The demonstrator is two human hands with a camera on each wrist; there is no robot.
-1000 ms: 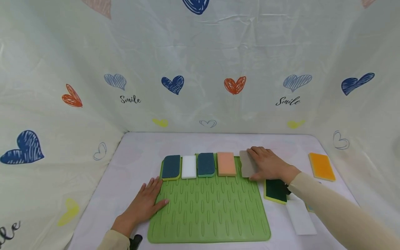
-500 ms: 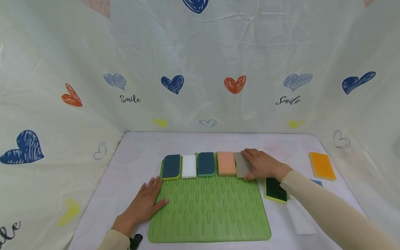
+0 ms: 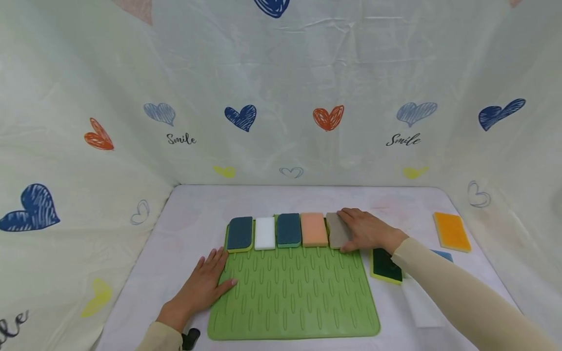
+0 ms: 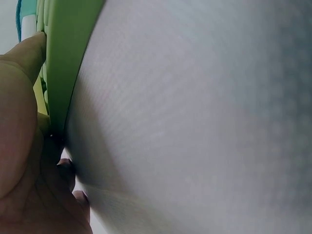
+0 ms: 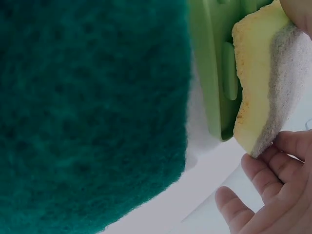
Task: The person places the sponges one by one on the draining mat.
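A green ridged mat [image 3: 293, 298] lies on the table, with a row of sponges along its far edge. From the left they are a dark blue one [image 3: 240, 233], a white one [image 3: 265, 234], another dark blue one [image 3: 288, 229] and a peach one [image 3: 313, 230]. My right hand [image 3: 370, 231] grips a grey-topped sponge [image 3: 337, 231] by its ends, close against the peach one. Its yellow foam side [image 5: 256, 63] shows in the right wrist view, between thumb and fingers. My left hand [image 3: 199, 287] rests spread on the mat's left edge.
Right of the mat lie a dark green and yellow sponge [image 3: 386, 267], a white pad [image 3: 419, 304] and a blue piece [image 3: 443, 255], partly under the right sleeve. An orange sponge [image 3: 452, 232] sits farther right. A curtain with printed hearts [image 3: 281, 73] stands behind the table.
My right hand has moved left with the grey-topped sponge, up to the peach sponge. The peach sponge has shifted slightly left, towards the dark blue one. My left hand has stayed put.
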